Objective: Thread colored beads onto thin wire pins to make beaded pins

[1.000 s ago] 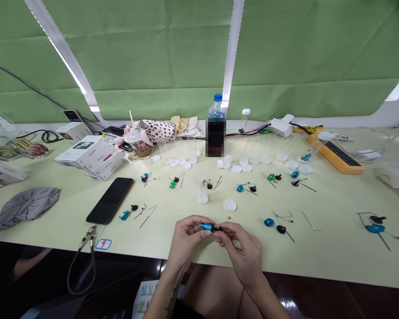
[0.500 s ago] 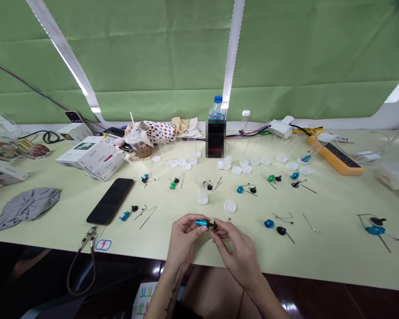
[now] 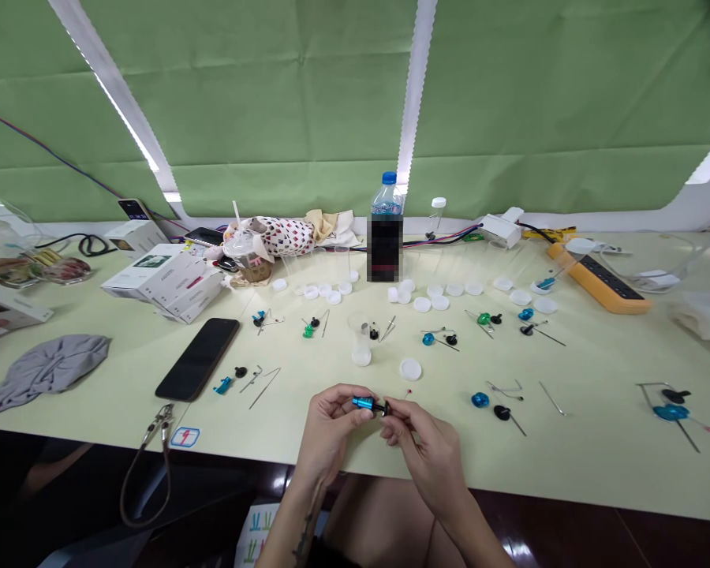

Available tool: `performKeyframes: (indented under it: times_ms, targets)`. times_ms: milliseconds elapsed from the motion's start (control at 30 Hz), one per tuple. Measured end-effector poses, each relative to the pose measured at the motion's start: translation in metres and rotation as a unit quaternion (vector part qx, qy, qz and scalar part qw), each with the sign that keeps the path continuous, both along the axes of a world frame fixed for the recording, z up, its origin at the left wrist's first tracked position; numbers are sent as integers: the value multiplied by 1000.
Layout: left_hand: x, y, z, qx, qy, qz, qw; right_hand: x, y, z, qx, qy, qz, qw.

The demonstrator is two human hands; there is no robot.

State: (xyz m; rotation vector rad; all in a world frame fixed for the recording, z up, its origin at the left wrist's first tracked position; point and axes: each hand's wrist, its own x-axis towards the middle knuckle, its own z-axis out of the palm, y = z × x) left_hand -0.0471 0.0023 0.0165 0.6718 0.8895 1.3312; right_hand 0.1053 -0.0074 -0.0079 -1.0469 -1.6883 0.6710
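Observation:
Between thumb and fingers, my left hand (image 3: 330, 432) pinches a small shiny blue metal cylinder (image 3: 363, 403), held level just above the near table edge. A black stem with a round flange (image 3: 384, 409) sticks out of its right end. The fingertips of my right hand (image 3: 431, 443) are closed at that black flanged part. How far the stem sits inside the cylinder, I cannot tell. Beyond my hands a clear tube (image 3: 360, 341) stands upright, with a loose white cap (image 3: 410, 368) lying to its right. A thin red-tipped piece (image 3: 409, 393) lies just past my right hand.
Small sets of blue or green parts, black flanged pieces and hex keys (image 3: 551, 398) are spread across the table. White caps (image 3: 439, 302) and clear tubes lie behind them. A phone (image 3: 197, 359), grey cloth (image 3: 50, 369), bottle (image 3: 386, 237) and orange power strip (image 3: 603, 280) surround these.
The cylinder and black part have shifted slightly down and to the right, tilting a little. My right hand's fingers have curled closer around the black end.

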Motion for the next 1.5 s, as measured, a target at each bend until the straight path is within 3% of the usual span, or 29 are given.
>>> performKeyframes:
  times_ms: [600,933,1500]
  targets:
    - [-2,-1,-1,-11,7,10,1000,0,0,2,11,-34,-12,999]
    - [-1,2,-5,-17,-19,17,1000,-4,0,6,98,-38,-38,994]
    - [-1,1,0,-20,0,0,1000,-2,0,1,96,-13,-30,995]
